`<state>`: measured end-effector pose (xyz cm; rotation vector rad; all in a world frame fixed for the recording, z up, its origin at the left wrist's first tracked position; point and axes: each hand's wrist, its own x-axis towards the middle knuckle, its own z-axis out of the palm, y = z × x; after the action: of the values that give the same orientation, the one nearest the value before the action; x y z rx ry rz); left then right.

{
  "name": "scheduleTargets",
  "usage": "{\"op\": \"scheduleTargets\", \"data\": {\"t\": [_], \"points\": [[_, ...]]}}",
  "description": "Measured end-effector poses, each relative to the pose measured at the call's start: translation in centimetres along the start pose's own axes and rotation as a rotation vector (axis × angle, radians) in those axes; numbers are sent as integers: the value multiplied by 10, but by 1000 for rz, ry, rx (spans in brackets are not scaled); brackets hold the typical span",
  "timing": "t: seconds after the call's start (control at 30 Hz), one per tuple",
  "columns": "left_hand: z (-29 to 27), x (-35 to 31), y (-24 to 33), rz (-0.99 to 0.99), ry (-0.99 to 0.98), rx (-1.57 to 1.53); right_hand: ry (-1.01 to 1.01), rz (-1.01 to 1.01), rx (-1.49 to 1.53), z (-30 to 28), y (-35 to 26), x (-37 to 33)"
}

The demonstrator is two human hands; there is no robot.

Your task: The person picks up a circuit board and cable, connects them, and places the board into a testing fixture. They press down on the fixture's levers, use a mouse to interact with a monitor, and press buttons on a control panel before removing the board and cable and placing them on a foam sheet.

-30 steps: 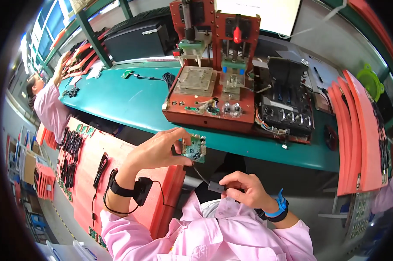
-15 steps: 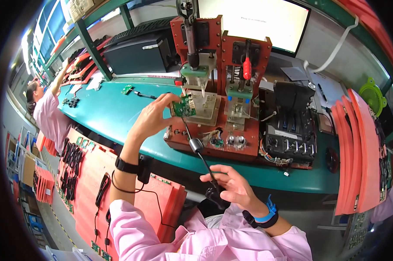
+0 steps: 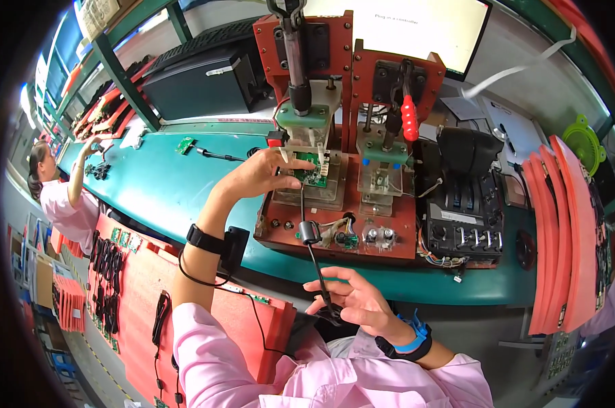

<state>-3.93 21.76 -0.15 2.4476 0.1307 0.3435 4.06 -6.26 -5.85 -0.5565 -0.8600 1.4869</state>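
My left hand [image 3: 261, 175] has hold of a green circuit board [image 3: 314, 178] at its left side, with the index finger stretched over the top and the thumb by the lower edge. The board lies over the clear plate of the left press fixture [image 3: 300, 198]. A black cable [image 3: 316, 265] hangs from the board toward me and carries a black cylindrical ferrite core [image 3: 309, 232]. Lower down, my right hand [image 3: 365, 306] holds the cable's bundled part loosely in half-curled fingers; some of that grip is hidden.
A second press with a red handle [image 3: 409, 119] stands right of the first, beside a black control box [image 3: 460, 211]. Another board [image 3: 184, 145] with a cable lies on the green bench [image 3: 144, 173]. Pink foam sheets [image 3: 205, 319] with cables are lower left. A co-worker [image 3: 66, 197] is far left.
My left hand has moved the circuit board right and down onto the left press fixture. The cable and ferrite core followed. My right hand's fingers have curled closer round the cable.
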Motion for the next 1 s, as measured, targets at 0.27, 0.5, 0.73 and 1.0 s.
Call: {"op": "scheduleTargets", "data": {"t": [0.27, 0.5, 0.73, 1.0], "points": [[-9, -1, 17, -179, -88, 165, -6, -4, 23, 3, 5, 5], [-103, -4, 66, 252, 620, -308, 82, 299, 125, -19, 24, -10], [-150, 116, 133, -21, 770, -488, -37, 310, -297, -34, 34, -14], [-85, 55, 167, 417, 1113, -284, 94, 318, -216, -36, 37, -27]]}}
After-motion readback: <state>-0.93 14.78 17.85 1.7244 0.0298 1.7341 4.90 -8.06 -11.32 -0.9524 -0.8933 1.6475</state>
